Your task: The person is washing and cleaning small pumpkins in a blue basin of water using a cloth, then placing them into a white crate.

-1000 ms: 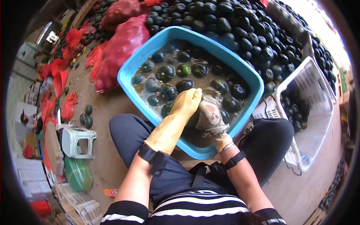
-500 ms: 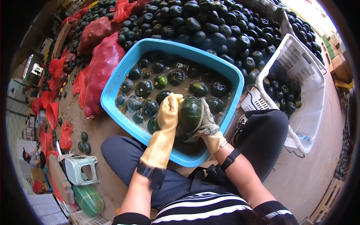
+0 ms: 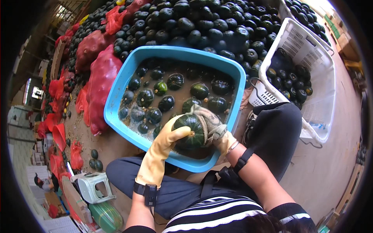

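A dark green pumpkin, wet and round, is held over the near side of a blue tub of murky brown water. My left hand, in a yellow rubber glove, grips its left side, the thumb across the front near the stem. On the pumpkin's right and upper side, my right hand presses a grey cloth; the cloth hides most of those fingers. Several more pumpkins float in the tub, among them a brighter green one.
Behind the tub rises a large heap of pumpkins. A white plastic crate with several pumpkins stands at the right. Full red mesh bags lie at the left, with a pale plastic stool nearer. My bent legs flank the tub.
The pumpkin has turned so its stem end faces me, and has come slightly nearer. My left thumb now lies across its front; the cloth has slid over its upper right side.
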`<act>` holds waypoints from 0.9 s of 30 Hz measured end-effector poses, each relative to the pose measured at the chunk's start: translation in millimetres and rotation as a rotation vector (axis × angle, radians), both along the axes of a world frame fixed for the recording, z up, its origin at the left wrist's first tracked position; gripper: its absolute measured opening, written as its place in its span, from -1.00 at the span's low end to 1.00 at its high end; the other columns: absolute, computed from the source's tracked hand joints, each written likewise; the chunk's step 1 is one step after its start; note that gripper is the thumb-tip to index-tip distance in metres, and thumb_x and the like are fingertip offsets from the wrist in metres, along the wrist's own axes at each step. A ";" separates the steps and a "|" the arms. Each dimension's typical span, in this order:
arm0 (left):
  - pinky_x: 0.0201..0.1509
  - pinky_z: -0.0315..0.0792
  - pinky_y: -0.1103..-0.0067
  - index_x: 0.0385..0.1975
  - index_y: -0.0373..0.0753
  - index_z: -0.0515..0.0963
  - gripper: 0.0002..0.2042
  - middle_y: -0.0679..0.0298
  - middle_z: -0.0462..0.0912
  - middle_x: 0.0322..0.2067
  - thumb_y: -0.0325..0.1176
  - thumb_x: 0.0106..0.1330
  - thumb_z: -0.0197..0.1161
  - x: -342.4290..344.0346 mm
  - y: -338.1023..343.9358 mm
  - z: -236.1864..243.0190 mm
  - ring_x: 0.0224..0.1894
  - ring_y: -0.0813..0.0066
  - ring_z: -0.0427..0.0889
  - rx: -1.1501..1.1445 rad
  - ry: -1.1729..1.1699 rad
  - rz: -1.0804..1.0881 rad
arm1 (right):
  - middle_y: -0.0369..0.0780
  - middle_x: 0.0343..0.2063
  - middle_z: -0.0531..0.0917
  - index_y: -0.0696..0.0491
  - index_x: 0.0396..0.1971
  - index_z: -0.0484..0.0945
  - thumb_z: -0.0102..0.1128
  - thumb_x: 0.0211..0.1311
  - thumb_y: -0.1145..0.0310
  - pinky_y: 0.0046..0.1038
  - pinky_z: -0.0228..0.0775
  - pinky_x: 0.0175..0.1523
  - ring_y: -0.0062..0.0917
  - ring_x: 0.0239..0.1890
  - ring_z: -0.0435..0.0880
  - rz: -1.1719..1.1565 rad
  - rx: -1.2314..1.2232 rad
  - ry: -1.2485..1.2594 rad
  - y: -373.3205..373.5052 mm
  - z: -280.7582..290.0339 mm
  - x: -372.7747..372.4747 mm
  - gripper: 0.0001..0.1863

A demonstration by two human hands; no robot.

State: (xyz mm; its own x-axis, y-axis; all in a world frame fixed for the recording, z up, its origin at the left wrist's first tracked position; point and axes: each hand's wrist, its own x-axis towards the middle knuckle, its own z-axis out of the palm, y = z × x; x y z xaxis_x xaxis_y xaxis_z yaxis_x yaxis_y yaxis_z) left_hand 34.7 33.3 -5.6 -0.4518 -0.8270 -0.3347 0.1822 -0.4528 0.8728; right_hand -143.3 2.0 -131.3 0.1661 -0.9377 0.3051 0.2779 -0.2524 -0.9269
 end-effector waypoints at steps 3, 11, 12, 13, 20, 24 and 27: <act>0.14 0.58 0.43 0.19 -0.33 0.54 -0.36 0.14 0.70 0.05 0.12 0.34 0.34 -7.3 7.9 -29.2 0.01 0.32 0.71 0.329 0.272 0.195 | -0.26 0.03 0.68 0.06 0.07 0.60 0.06 0.51 0.41 -0.46 0.54 0.21 -0.59 0.07 0.67 0.293 0.349 -0.023 6.9 -21.7 -9.6 -0.76; -0.12 0.57 0.53 0.11 -0.14 0.60 -0.60 0.19 0.72 -0.08 0.01 0.52 0.12 -105.7 -190.0 78.5 -0.14 0.38 0.70 -0.383 0.242 0.532 | -0.23 -0.41 0.59 -0.02 -0.23 0.51 0.06 0.49 0.21 -0.15 0.39 -0.30 -0.38 -0.44 0.54 0.174 0.904 -0.962 20.4 -9.9 -20.7 -0.83; -0.13 0.55 0.55 0.10 -0.11 0.61 -0.65 0.17 0.73 -0.08 -0.07 0.53 0.10 -89.7 -197.2 99.7 -0.14 0.39 0.70 -0.521 -0.060 0.543 | -0.28 -0.49 0.56 -0.07 -0.32 0.49 0.11 0.48 0.21 -0.20 0.32 -0.39 -0.44 -0.53 0.49 0.205 0.997 -0.997 15.5 19.9 2.6 -0.83; -0.18 0.49 0.62 -0.04 -0.10 0.63 -0.79 0.24 0.72 -0.25 -0.28 0.44 0.12 -34.5 -227.1 75.2 -0.14 0.43 0.71 -0.833 -0.481 0.134 | -0.34 -0.57 0.47 -0.13 -0.44 0.42 0.14 0.49 0.24 -0.17 0.36 -0.44 -0.46 -0.62 0.42 0.343 1.109 -1.116 11.7 40.3 23.7 -0.77; 0.23 0.55 0.19 0.23 -0.01 0.55 -0.37 0.06 0.64 0.15 -0.32 0.05 0.55 -89.7 -165.3 -89.5 0.20 -0.02 0.62 -0.794 -1.699 -0.523 | -0.41 -0.47 0.49 -0.12 -0.23 0.50 0.13 0.53 0.18 -0.47 0.44 -0.36 -0.58 -0.47 0.51 0.127 1.066 -0.966 2.1 9.3 7.0 -0.87; 0.26 0.54 0.25 0.27 -0.02 0.53 -0.37 0.01 0.69 0.10 -0.31 0.11 0.50 -96.2 -189.9 -79.3 0.23 0.07 0.63 -0.499 -1.685 -0.799 | -0.38 -0.44 0.50 -0.11 -0.18 0.51 0.13 0.53 0.15 -0.45 0.47 -0.25 -0.52 -0.35 0.54 0.044 1.051 -0.873 -1.5 30.6 -2.5 -0.85; 0.17 0.58 0.31 0.21 -0.17 0.56 -0.49 0.01 0.72 0.05 -0.22 0.24 0.43 -86.3 -181.7 -94.7 0.14 0.13 0.70 -0.496 -1.442 -0.335 | -0.28 -0.24 0.59 -0.10 0.00 0.51 0.11 0.49 0.18 -0.36 0.48 -0.17 -0.46 -0.24 0.60 0.036 0.447 -0.529 -20.6 -117.8 -9.6 -0.79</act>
State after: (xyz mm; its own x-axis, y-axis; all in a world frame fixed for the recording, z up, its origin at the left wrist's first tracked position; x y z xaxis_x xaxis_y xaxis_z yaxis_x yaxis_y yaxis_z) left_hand -51.6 -148.4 -100.3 -0.1806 -0.9130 -0.3659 -0.9559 0.0753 0.2839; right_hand -152.9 -18.6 -249.1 0.1344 -0.9891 -0.0609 0.7223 0.1399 -0.6772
